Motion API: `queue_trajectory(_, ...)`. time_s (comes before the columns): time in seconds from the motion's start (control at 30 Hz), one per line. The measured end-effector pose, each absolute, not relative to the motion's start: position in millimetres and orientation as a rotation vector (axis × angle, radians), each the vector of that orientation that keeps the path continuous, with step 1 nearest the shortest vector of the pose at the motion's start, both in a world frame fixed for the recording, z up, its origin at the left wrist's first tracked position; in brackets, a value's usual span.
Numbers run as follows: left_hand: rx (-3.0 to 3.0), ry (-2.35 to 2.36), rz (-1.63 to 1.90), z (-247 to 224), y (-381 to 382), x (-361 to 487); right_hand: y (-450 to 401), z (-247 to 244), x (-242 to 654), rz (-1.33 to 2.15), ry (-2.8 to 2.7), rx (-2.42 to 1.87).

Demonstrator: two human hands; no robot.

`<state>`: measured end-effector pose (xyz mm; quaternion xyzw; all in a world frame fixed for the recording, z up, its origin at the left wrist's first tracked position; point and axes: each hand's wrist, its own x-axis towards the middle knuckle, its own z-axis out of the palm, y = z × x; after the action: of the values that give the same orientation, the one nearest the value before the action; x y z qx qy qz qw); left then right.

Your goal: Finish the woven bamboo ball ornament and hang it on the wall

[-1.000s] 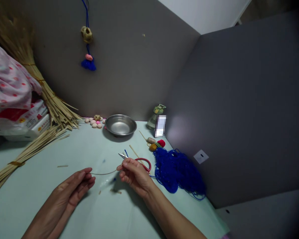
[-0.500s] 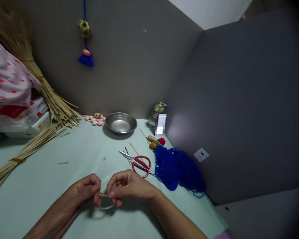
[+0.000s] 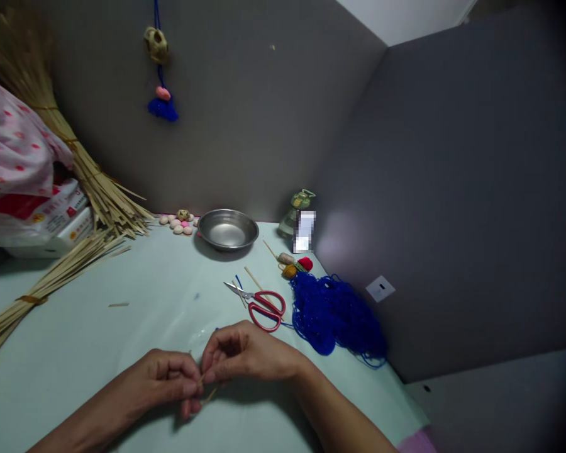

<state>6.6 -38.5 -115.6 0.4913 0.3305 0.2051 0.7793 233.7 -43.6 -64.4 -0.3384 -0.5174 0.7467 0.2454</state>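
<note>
Straw-coloured and thin, the strip had been stretched between the two hands a second before; then it was bent into a small loop, and by this moment the loop had closed up and the hands had come together low over the pale table. The work looked to have moved from bending to folding or knotting. The left hand was curled shut, pinching the strip, and the right hand pinched it just beside, fingertips nearly touching. The red scissors lay untouched near the blue cord.
</note>
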Motion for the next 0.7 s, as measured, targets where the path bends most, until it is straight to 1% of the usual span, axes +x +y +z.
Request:
queue_trajectory(0.1,1.048,0.729,0.504,-108,-38,5,-44,-62,233,1.995,-1.399,-0.898)
queue_trajectory(0.23,1.070,0.754,0.582,-105,-34,3,-44,-57,231,1.831,-1.348,-0.920)
queue_trajectory(0.47,1.085,0.754,0.558,-102,-34,7,-52,-49,221,1.532,-1.533,-1.017)
queue_trajectory(0.7,1.092,0.815,0.590,-97,-37,8,-51,-48,222,1.403,-1.546,-1.054)
